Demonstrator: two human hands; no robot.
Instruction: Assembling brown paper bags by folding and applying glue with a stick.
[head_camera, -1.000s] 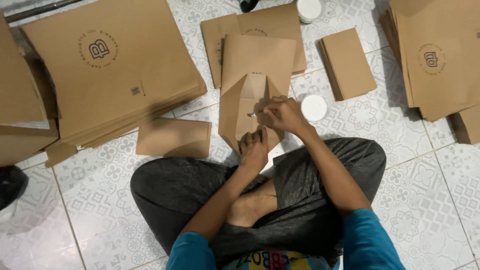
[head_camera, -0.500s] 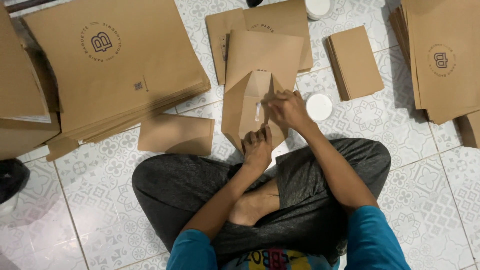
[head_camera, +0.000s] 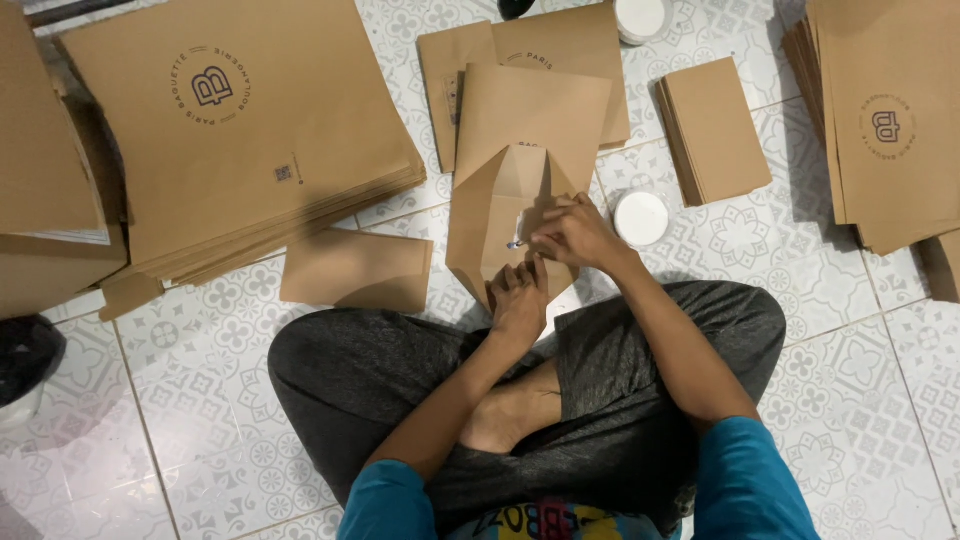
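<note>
Cross-legged on the patterned tile floor (head_camera: 200, 420), the left hand (head_camera: 519, 300) presses flat, unclenched, on one half-folded brown paper bag (head_camera: 510, 200) just before the knees. The right hand (head_camera: 572, 235) pinches its flap (a small whitish object there is hard to make out). Two round white lids (head_camera: 640, 218) lie beyond; a brown sheet stack (head_camera: 890, 110) runs off-frame.

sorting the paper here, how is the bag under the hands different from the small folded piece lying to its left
The bag is larger, and its bottom end is opened into angled flaps; the folded piece is smaller and lies flat and closed. The left hand and right hand rest on the bag, while nothing touches the folded piece. Both are plain brown paper on the tiled floor.
</note>
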